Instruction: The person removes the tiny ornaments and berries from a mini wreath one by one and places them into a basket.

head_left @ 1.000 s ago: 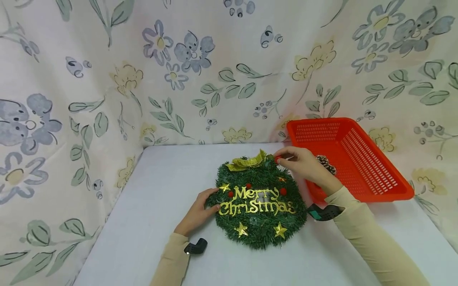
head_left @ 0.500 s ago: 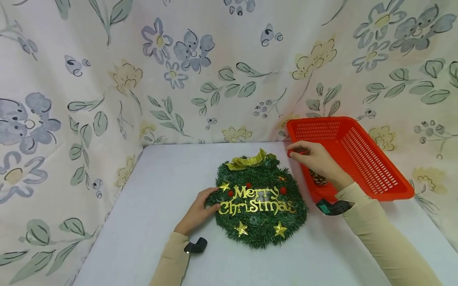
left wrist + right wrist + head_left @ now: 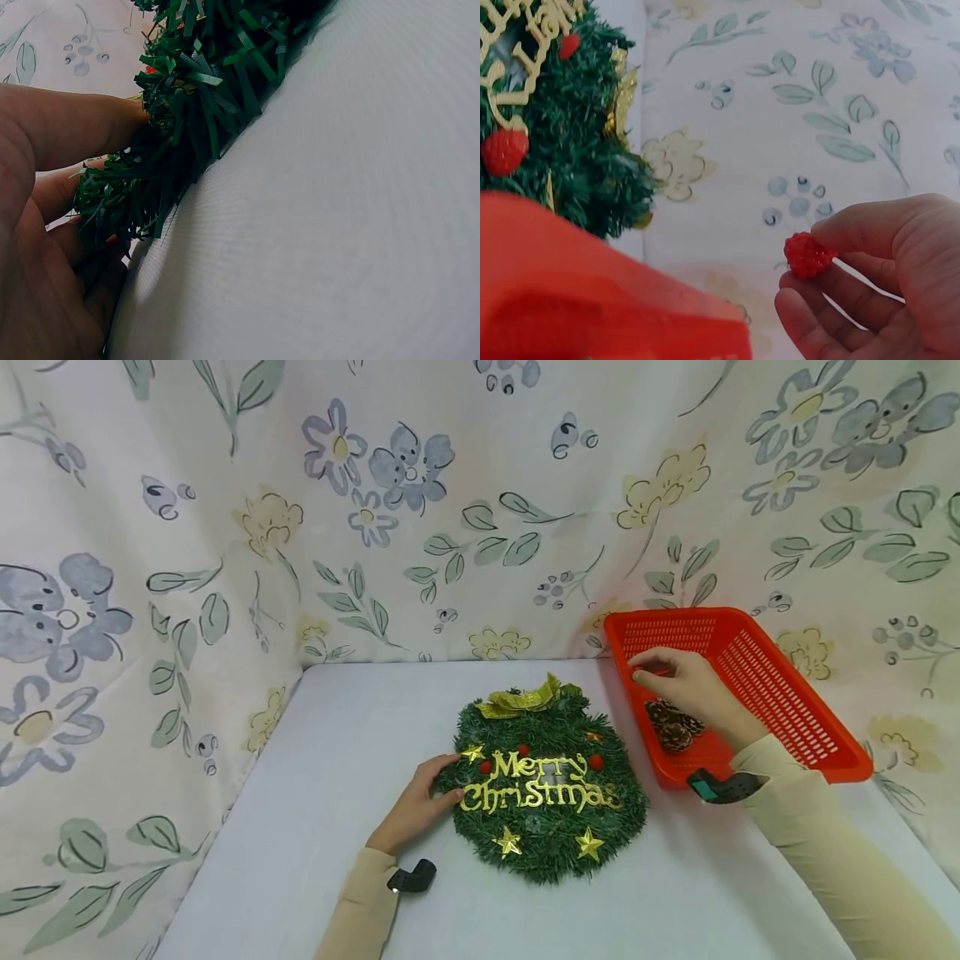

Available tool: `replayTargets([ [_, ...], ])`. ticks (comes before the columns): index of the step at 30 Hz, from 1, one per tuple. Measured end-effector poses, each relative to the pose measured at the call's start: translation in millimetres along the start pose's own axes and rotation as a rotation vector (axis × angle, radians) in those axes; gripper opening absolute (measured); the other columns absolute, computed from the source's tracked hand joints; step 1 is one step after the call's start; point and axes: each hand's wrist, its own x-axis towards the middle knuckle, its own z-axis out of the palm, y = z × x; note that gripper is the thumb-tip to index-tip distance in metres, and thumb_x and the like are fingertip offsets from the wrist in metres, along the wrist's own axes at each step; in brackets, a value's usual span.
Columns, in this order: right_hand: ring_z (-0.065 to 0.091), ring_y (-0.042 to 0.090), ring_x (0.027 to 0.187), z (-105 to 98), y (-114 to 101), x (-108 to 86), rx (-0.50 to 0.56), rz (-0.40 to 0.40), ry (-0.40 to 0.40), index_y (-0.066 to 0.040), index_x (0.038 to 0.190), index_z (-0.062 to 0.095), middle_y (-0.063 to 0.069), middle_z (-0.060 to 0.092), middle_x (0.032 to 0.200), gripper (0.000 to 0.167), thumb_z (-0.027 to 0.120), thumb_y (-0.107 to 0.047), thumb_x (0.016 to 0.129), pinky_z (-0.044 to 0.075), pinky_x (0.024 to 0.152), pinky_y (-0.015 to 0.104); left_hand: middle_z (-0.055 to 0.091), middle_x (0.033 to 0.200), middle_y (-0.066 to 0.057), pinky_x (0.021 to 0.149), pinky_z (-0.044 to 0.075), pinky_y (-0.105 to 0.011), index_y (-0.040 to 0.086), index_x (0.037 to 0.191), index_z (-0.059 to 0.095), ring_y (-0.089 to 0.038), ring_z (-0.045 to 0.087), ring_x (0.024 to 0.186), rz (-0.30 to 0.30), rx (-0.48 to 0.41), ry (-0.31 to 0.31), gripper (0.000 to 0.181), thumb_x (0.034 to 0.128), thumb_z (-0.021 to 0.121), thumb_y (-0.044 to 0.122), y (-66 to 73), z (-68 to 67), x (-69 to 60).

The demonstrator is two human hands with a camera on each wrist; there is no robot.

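A green tinsel wreath lies on the white table, with gold "Merry Christmas" lettering, gold stars, red berries and a gold bow. My left hand grips its left edge, the tinsel between thumb and fingers in the left wrist view. My right hand is over the left side of the red basket. Between its thumb and fingertips it pinches a bumpy red berry ornament, plain in the right wrist view but mostly hidden in the head view.
Several brown pine cones lie in the basket, below my right hand. The basket stands right of the wreath, its red rim close in the right wrist view. A floral curtain hangs behind the table.
My right hand has moved right from the wreath's upper right edge to above the basket, carrying the red berry ornament. The left hand and the wreath have stayed in place.
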Motion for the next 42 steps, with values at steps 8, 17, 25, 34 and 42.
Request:
replayTargets([
  [8, 0.060, 0.026, 0.107, -17, 9, -1.1, -0.050, 0.057, 0.042, -0.015, 0.130, 0.065, 0.013, 0.067, 0.126, 0.040, 0.058, -0.043, 0.102, 0.052, 0.080, 0.031, 0.032, 0.162, -0.013, 0.124, 0.025, -0.059, 0.023, 0.153, 0.043, -0.035, 0.026, 0.154, 0.010, -0.003, -0.004, 0.061, 0.0981, 0.069, 0.025, 0.6, -0.2, -0.4],
  [17, 0.057, 0.018, 0.102, -32, 27, -3.1, -0.061, 0.078, 0.080, -0.014, 0.131, 0.064, 0.012, 0.065, 0.127, 0.042, 0.058, -0.044, 0.102, 0.050, 0.079, 0.022, 0.033, 0.162, -0.011, 0.124, 0.026, -0.059, 0.025, 0.153, 0.043, -0.034, 0.027, 0.153, 0.005, -0.005, -0.002, 0.061, 0.0982, 0.068, 0.026, 1.6, -0.3, -0.5],
  [25, 0.054, 0.027, 0.116, -42, 46, -0.4, -0.049, 0.107, 0.060, -0.010, 0.137, 0.059, 0.015, 0.060, 0.134, 0.048, 0.055, -0.045, 0.103, 0.047, 0.086, 0.026, 0.031, 0.163, -0.011, 0.124, 0.025, -0.061, 0.027, 0.154, 0.043, -0.034, 0.026, 0.154, -0.011, -0.014, -0.004, 0.062, 0.0979, 0.069, 0.029, 0.7, -0.4, -1.4],
  [34, 0.054, 0.007, 0.098, -48, 60, 2.6, -0.070, 0.127, 0.116, -0.009, 0.134, 0.062, 0.016, 0.061, 0.130, 0.047, 0.056, -0.044, 0.103, 0.046, 0.077, 0.015, 0.030, 0.164, -0.011, 0.125, 0.023, -0.060, 0.027, 0.154, 0.042, -0.034, 0.024, 0.155, -0.008, -0.021, -0.005, 0.062, 0.0982, 0.069, 0.029, -0.6, 0.2, -0.8],
  [42, 0.051, 0.039, 0.122, -50, 69, 4.2, -0.008, 0.176, 0.095, -0.002, 0.140, 0.054, 0.026, 0.054, 0.139, 0.055, 0.051, -0.044, 0.105, 0.048, 0.099, 0.054, 0.031, 0.164, -0.011, 0.124, 0.025, -0.061, 0.027, 0.153, 0.043, -0.035, 0.025, 0.154, -0.012, -0.020, 0.001, 0.061, 0.0979, 0.069, 0.028, -0.2, 0.2, -1.4],
])
